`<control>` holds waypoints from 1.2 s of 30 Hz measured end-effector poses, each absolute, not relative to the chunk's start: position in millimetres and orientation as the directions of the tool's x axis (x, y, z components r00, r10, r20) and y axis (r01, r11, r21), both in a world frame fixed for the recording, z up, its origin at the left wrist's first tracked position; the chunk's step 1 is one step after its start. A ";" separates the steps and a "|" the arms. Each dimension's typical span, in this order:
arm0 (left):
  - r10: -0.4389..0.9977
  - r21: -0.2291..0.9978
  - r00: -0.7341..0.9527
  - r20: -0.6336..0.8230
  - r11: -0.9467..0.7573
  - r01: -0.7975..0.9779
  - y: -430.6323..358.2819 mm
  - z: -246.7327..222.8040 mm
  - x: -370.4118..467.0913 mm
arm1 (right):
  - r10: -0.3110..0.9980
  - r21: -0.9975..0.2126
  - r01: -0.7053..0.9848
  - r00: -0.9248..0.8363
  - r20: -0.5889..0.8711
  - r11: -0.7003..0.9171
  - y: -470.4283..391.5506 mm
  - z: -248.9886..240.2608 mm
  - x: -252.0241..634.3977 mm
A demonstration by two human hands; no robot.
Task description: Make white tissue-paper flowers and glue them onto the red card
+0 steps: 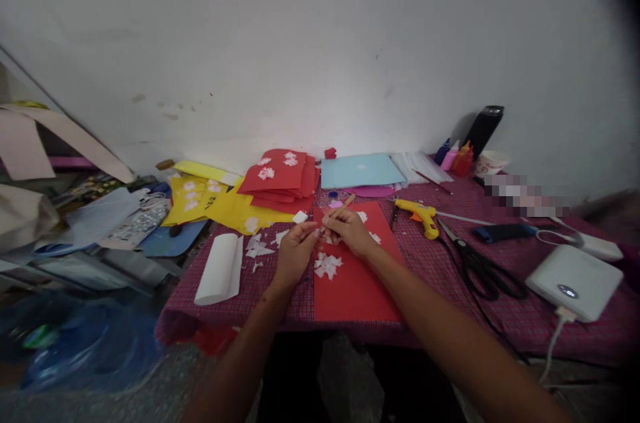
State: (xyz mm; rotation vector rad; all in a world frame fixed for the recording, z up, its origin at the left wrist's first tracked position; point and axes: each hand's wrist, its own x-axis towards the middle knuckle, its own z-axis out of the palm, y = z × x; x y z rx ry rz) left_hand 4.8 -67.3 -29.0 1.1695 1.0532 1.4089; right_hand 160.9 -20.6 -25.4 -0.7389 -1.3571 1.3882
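My right hand (349, 231) is closed round a thin light-brown wooden stick (345, 204), whose upper end points up and away. Beside it, my left hand (296, 251) is pinched, its fingertips almost meeting the right ones; whatever they hold is too small to make out. Both are over the left part of a red paper sheet (360, 296). White torn-paper flowers lie on that sheet, one (328, 265) just below the hands and others partly behind the right hand. Loose white paper scraps (259, 247) lie left of my left hand, near a white paper roll (218, 269).
Red sheets with white flowers (280, 173) are stacked behind, beside yellow sheets (235, 208) and light-blue card (360, 171). To the right lie a yellow glue gun (424, 217), black scissors (483, 269) with open blades, and a white power bank (575, 281) with cables. Paint bottles (453, 156) stand near the wall.
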 end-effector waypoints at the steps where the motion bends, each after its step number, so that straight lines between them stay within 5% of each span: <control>1: 0.990 0.977 -0.051 0.129 -0.135 -0.163 -67.0 -29.3 4.8 | 0.925 -0.953 -0.275 -0.315 0.214 0.127 -21.3 -24.6 161.6; 27: 0.993 0.984 -0.008 0.118 -0.118 -0.130 -69.0 -28.5 5.6 | 0.955 -0.969 -0.182 -0.214 0.204 0.167 -20.8 -22.1 159.8; 36: 0.979 0.972 -0.014 0.205 -0.202 0.122 -70.8 -31.2 5.0 | 0.976 -0.944 -0.254 0.007 0.217 0.211 -15.7 -17.9 168.1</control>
